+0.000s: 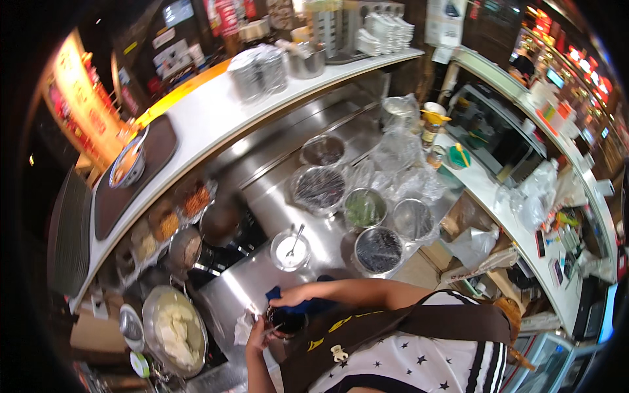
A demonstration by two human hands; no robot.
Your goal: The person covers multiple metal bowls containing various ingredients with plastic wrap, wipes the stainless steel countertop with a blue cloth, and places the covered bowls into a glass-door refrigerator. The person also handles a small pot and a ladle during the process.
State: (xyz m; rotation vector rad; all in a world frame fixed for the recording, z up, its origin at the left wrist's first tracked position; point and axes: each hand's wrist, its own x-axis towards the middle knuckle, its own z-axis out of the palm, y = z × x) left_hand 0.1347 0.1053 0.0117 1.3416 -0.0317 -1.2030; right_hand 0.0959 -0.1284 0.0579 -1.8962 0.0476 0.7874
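Note:
My right hand (293, 296) grips a dark blue cloth (314, 305) at the rim of a dark round container (290, 322). On the container's other side, my left hand (258, 334) holds its edge; a thin, pale utensil (273, 328) shows by the fingers, too blurred to name. The container is close against my brown apron (363, 322), and its contents look dark. Beside my left hand, a crumpled white cloth or paper (243, 328) lies on the steel counter (231, 290). Farther along stands a bowl of white substance (290, 250) with a metal spoon (297, 238) in it.
A large pot with pale curd-like food (177, 329) stands at left. Several film-covered steel pots, one a pot of dark food (378, 249), occupy the counter. Beyond runs a raised white shelf (211, 118) with a patterned bowl (128, 164). A person (523, 63) is far off at upper right.

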